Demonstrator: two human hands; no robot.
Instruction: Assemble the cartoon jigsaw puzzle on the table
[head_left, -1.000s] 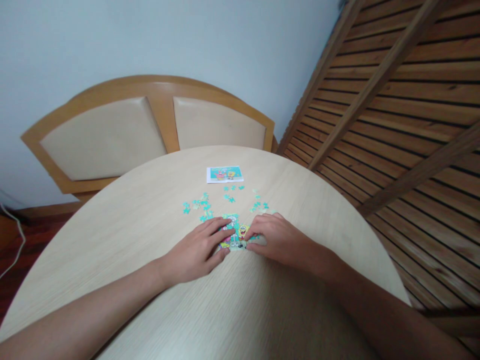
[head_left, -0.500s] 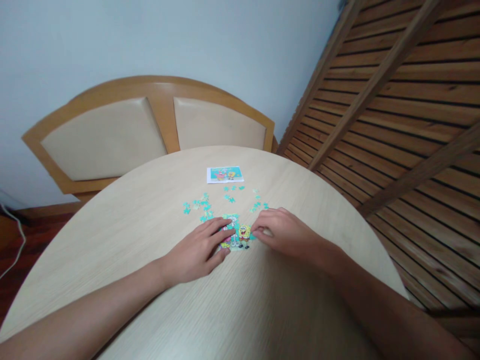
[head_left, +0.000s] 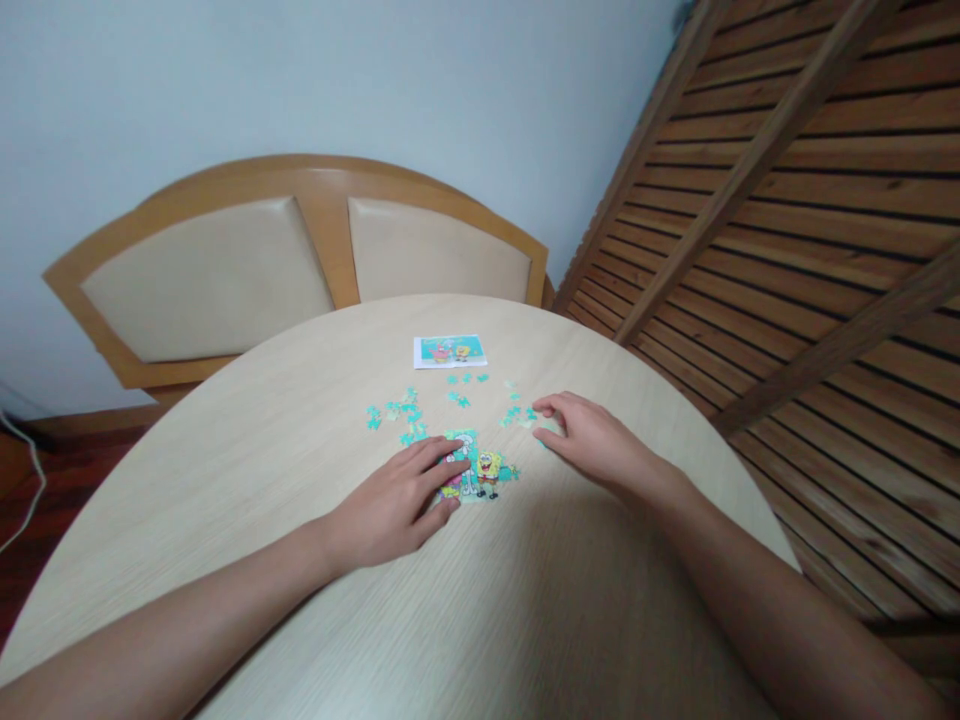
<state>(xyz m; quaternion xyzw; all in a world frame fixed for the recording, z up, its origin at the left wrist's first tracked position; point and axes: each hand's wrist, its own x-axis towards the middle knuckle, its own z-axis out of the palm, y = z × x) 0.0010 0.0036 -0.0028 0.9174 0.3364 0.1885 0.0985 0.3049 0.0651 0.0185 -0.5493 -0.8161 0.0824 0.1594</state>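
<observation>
A partly joined jigsaw puzzle with cartoon figures lies flat on the table in front of me. My left hand rests across its left side, fingers spread, hiding part of the picture. Up and to the right of the puzzle is my right hand, thumb and fingers apart, beside a small group of loose jigsaw pieces. I see nothing held in it. More loose turquoise pieces are scattered beyond my left hand, and several others lie farther back in the middle.
A picture card showing the same cartoon figures lies behind the pieces on the round wooden table. Past the table's far edge stands a padded chair back or bench against the wall. Wooden slats rise on the right.
My right hand has moved off the puzzle's right edge, up and to the right, and its fingers have opened. A piece now shows at that edge. The left hand stays still.
</observation>
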